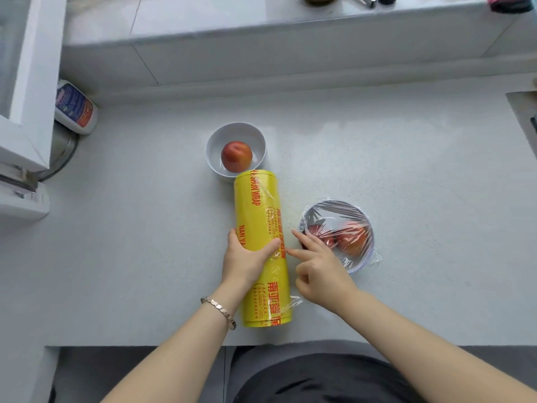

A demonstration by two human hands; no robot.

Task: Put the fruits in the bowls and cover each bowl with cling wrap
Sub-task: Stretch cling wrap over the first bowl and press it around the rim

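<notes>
Left hand (247, 257) is clamping the cling wrap roll (261, 245), its long axis pointing toward the uncovered bowl (213, 144); right hand (316, 271), fingers apart, is picking at the roll's film edge.

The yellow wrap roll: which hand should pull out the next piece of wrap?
Probably the right hand. Its fingers already point at the side of the cling wrap roll, where a loose film edge seems to lie. The left hand grips the roll, so it can hold it steady.
</notes>
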